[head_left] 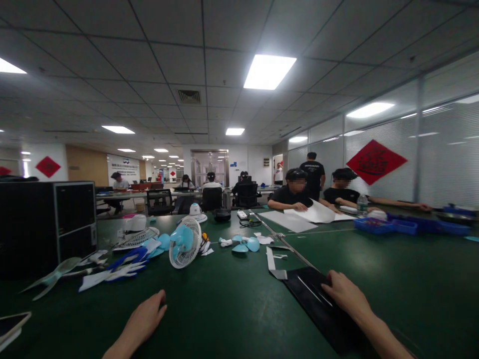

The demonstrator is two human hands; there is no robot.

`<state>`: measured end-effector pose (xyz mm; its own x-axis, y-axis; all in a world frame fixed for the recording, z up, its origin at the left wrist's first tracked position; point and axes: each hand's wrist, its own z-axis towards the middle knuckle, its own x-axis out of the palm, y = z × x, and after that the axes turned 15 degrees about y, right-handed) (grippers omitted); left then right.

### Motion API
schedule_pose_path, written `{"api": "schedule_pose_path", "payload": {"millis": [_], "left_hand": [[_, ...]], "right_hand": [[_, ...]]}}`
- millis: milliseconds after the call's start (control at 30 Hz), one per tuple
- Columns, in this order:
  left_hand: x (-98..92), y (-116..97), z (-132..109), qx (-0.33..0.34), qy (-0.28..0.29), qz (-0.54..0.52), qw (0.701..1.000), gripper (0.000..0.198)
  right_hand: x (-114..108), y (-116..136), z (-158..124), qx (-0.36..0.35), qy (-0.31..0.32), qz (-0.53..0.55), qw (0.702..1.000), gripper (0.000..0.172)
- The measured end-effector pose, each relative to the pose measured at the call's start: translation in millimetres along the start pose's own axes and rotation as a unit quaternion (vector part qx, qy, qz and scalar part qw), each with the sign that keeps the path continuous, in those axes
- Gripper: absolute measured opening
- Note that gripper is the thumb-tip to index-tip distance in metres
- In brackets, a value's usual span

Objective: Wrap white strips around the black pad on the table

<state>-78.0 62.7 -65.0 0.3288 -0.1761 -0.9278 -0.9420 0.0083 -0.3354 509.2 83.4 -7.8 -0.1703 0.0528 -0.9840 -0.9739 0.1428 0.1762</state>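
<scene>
My right hand (345, 294) rests on the upper right part of a flat, glossy black sheet or bag (312, 301), its fingers loosely bent. A pale grey strip (279, 274) runs off the far end of the black piece. On the left, my left hand (145, 316) is held low over the green table (224, 299), with nothing in it and the thumb apart from the fingers. Beyond it lie blue-and-white work gloves (116, 274) and a small fan (185, 243) with light blue blades, tilted in its white cage.
A black computer case (75, 219) stands at the left, near a phone-like device (13, 324). Loose blue fan blades (245, 244) lie mid-table. Across the table, two people handle white sheets (290, 221). Blue trays (374, 225) and a clear bottle (362, 205) stand at the right.
</scene>
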Motion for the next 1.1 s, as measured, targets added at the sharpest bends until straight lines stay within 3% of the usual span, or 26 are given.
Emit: {"api": "schedule_pose_path", "payload": {"millis": [267, 633, 733, 867, 967, 1100], "left_hand": [[3.1, 7.2, 3.9, 0.017, -0.001, -0.008, 1.0, 0.029], [-5.7, -8.3, -7.0, 0.012, 0.005, -0.014, 1.0, 0.028], [-6.8, -10.8, -7.6, 0.008, 0.007, -0.013, 1.0, 0.027], [-6.1, -8.5, -5.3, 0.006, 0.012, -0.012, 1.0, 0.029], [-3.5, -4.2, -2.4, 0.013, 0.006, -0.011, 1.0, 0.031], [-1.4, -1.1, -0.8, 0.014, -0.002, -0.015, 1.0, 0.028]], "right_hand": [[-3.9, -6.3, 0.7, 0.029, 0.035, 0.029, 0.999, 0.017], [-16.9, -54.8, -21.9, 0.081, -0.053, 0.061, 0.993, 0.037], [-19.2, -53.5, -20.5, 0.055, -0.078, 0.073, 0.993, 0.04], [-18.8, -12.0, -18.1, -0.073, -0.074, 0.096, 0.99, 0.038], [-13.6, 42.5, -24.1, -0.202, -0.031, 0.102, 0.973, 0.034], [0.5, 115.3, -35.6, -0.307, 0.042, 0.093, 0.946, 0.027]]}}
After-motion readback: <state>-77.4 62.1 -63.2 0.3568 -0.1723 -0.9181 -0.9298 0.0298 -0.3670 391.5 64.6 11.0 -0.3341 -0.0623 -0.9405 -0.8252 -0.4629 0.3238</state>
